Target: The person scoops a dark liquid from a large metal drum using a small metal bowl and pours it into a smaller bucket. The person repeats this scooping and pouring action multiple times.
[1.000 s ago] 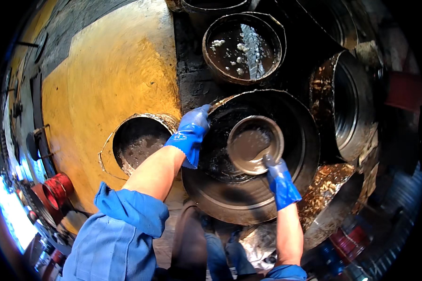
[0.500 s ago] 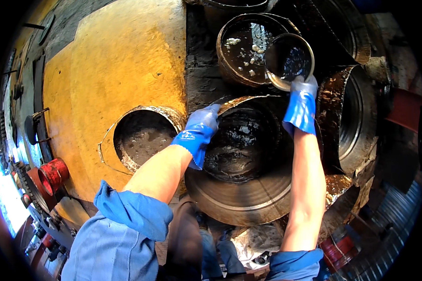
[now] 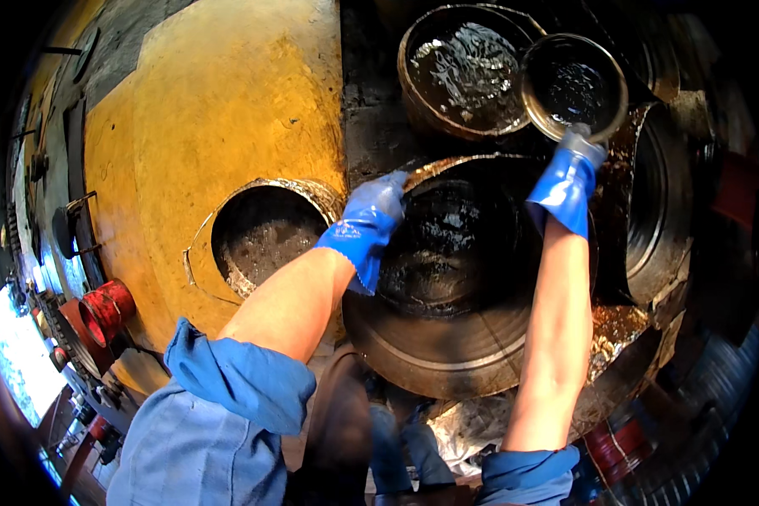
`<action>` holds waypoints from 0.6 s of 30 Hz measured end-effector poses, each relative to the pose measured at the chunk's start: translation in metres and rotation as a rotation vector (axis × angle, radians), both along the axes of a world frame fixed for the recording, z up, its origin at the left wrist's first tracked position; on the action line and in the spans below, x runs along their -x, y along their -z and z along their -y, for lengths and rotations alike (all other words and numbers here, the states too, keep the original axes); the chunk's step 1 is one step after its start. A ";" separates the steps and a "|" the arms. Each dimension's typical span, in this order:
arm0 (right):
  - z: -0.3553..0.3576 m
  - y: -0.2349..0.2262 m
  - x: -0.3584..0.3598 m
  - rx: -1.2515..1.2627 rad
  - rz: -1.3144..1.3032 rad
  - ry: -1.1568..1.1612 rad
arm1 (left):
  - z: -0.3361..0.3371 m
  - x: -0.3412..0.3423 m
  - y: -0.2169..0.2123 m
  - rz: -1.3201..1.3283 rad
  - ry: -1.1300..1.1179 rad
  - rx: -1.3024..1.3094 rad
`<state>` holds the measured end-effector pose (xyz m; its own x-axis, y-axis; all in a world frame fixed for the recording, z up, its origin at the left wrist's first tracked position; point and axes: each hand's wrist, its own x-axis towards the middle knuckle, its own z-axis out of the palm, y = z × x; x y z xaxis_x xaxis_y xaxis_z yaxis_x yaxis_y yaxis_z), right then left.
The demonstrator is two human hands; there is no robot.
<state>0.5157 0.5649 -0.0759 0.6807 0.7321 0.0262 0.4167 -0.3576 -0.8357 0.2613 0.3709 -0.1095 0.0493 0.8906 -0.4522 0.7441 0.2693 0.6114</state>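
My right hand, in a blue rubber glove, grips the near rim of a small round pan with dark liquid inside. The pan is held beside the right rim of a bucket, whose dark liquid is rippled and shiny. My left hand, gloved alike, is closed on the left rim of a large, dark, oily bucket. That bucket stands on a wide, round metal lid or drum top. Left of my left hand is another bucket with a wire handle and murky grey-brown contents.
A stained yellow sheet covers the left side. Small red cans stand at its lower left edge. An open drum lies on its side at the right. White crumpled plastic is below the round metal top.
My right hand has moved the pan rightward, off the back bucket's opening. The liquid in that bucket has gone from fairly still with foam patches to rippling. My left hand keeps its grip.
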 end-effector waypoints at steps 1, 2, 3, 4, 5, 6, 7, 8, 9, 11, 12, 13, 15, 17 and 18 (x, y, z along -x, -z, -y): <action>0.022 -0.021 -0.022 0.156 0.066 -0.083 | -0.005 -0.006 -0.002 0.028 -0.007 -0.039; 0.052 -0.003 -0.017 0.251 0.034 -0.116 | 0.004 0.012 0.004 -0.022 -0.033 -0.033; 0.081 -0.008 -0.032 0.302 0.053 -0.112 | 0.003 0.008 0.010 -0.008 -0.040 -0.041; 0.109 -0.009 -0.045 0.356 0.061 -0.113 | 0.004 0.006 0.017 -0.010 -0.036 -0.091; 0.137 -0.014 -0.062 0.404 0.056 -0.089 | 0.001 -0.002 0.016 0.010 -0.027 -0.089; 0.166 -0.003 -0.071 0.449 0.038 -0.093 | 0.000 -0.002 0.014 0.003 -0.024 -0.082; 0.197 0.020 -0.079 0.505 -0.030 -0.099 | 0.003 0.000 0.015 0.008 -0.025 -0.072; 0.223 0.034 -0.089 0.550 -0.087 -0.090 | -0.001 -0.002 0.012 0.027 -0.021 -0.083; 0.250 0.057 -0.089 0.608 -0.197 -0.095 | -0.002 0.006 0.008 0.007 -0.007 -0.042; 0.316 0.133 -0.123 0.583 -0.482 -0.026 | -0.007 -0.007 0.003 -0.023 -0.009 0.023; 0.325 0.133 -0.087 0.576 -0.679 0.207 | -0.003 0.000 0.010 -0.054 -0.027 0.007; 0.341 0.154 -0.097 0.574 -0.672 0.189 | -0.005 -0.001 0.008 -0.064 -0.005 0.002; 0.352 0.183 -0.099 0.612 -0.680 0.357 | -0.003 -0.002 0.010 -0.021 -0.010 -0.066; 0.336 0.211 -0.105 0.577 -0.654 0.552 | -0.003 -0.010 0.011 -0.022 -0.016 -0.059; 0.327 0.221 -0.092 0.588 -0.678 0.564 | -0.001 -0.008 0.013 -0.034 -0.056 -0.050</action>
<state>0.6078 0.2375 -0.2973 0.6655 0.0797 -0.7421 -0.4238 -0.7781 -0.4637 0.2697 0.3717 -0.1220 -0.0157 0.9131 -0.4075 0.7493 0.2806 0.5998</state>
